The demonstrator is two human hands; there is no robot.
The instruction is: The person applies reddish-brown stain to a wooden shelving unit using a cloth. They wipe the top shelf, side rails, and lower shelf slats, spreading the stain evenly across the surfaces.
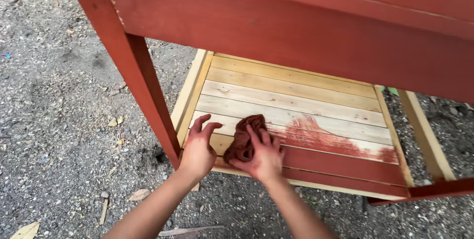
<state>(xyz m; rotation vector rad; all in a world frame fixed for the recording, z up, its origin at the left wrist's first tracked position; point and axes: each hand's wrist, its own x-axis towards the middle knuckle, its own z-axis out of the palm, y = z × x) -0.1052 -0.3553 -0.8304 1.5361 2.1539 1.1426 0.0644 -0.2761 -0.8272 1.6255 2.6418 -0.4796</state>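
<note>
A dark red rag [244, 138] lies bunched on the slatted lower shelf [296, 103] of a wooden stand, near its front left corner. The right hand [261, 155] lies on top of it, fingers spread and curled over the cloth, pressing it to the boards and gripping it loosely. The left hand [198, 147] rests just beside it, empty, fingers relaxed and slightly bent, with the palm against the front edge of the shelf beside the leg [143, 78].

The work looks about partly done on this shelf. The front slats [345, 167] are already a solid red. The next board back carries a streaky red smear [326, 138] that runs rightwards from the rag and thins out, with pale wood showing through. The slats behind it are bare, light-coloured wood, as are the side rails [190, 93] of the shelf and a pale post [427, 135] to the right.

Above, the wide upper panel [296, 27] of the stand and the leg are fully red, so the top part appears finished while most of the shelf is left to colour.

The stand sits on gravel [64, 110] scattered with small stones, dry leaves and bits of twig.
</note>
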